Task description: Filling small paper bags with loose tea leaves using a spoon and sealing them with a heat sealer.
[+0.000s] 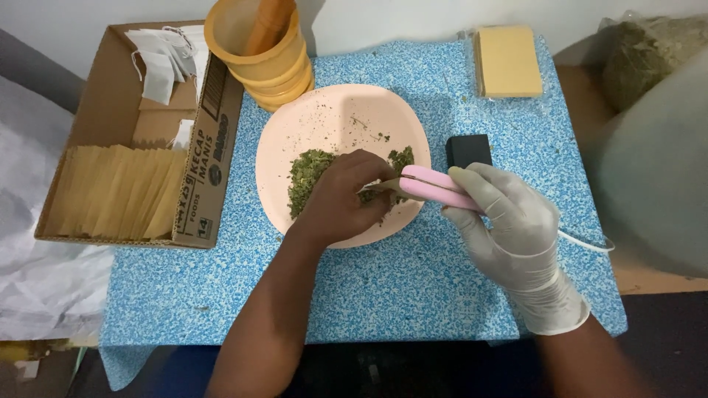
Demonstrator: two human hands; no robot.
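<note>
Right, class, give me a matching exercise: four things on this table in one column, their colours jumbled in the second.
Things:
1. plate
2. small box
3. stacked tubs
4. table cover

Colours:
a. black
b. blue and white speckled
c. pale pink
d. orange-yellow

Pairs: 1-c, 2-a, 3-d, 4-b

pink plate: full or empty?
Partly filled. The round pink plastic plate carries a heap of dried green crushed leaves across its middle beside the bare left hand; its far half is nearly bare, only crumbs.
</note>
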